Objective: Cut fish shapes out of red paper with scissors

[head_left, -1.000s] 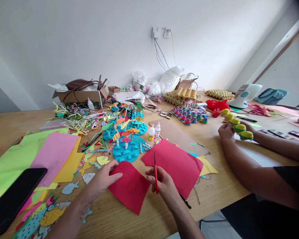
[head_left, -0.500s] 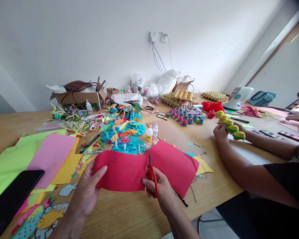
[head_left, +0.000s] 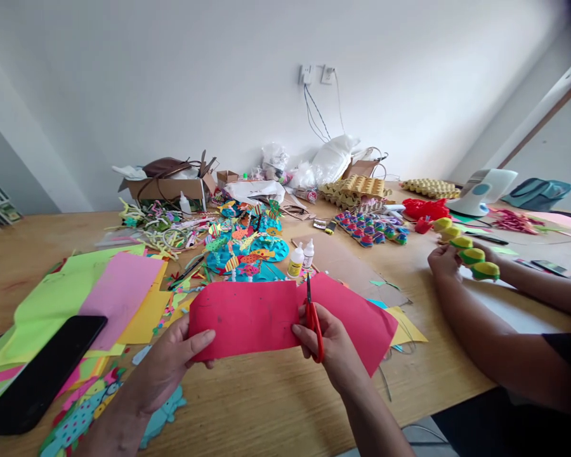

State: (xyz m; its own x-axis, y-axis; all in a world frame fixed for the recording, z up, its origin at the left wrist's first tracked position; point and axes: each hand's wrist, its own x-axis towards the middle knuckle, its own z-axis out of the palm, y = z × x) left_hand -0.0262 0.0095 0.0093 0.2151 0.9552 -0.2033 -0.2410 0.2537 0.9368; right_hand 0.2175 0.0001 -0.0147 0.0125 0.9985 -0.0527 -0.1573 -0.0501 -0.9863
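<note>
My left hand (head_left: 169, 358) grips the left edge of a red paper strip (head_left: 250, 320), thumb in front and fingers behind. Faint dark marks show on the strip's face. Red-handled scissors (head_left: 319, 346) are in my right hand (head_left: 337, 349), their dark blades pointing up and looking closed. The thumb and fingers of that hand also pinch the strip's right edge. A larger red sheet (head_left: 361, 320) lies on the table behind my right hand. Close beyond the strip stand two white glue bottles (head_left: 295, 260).
Left are coloured sheets (head_left: 52, 282), a black phone (head_left: 52, 368) and paper fish cutouts (head_left: 78, 416). Decorated blue pieces (head_left: 271, 247), painted egg-carton cups (head_left: 368, 230) and egg trays (head_left: 356, 186) stand behind. At right, another person's hands (head_left: 445, 261) hold yellow-green egg-carton cups (head_left: 471, 256).
The view has swung left, so the scene sits further right. The red strip, bowed before, is now held flatter between both hands. Both hands keep their holds.
</note>
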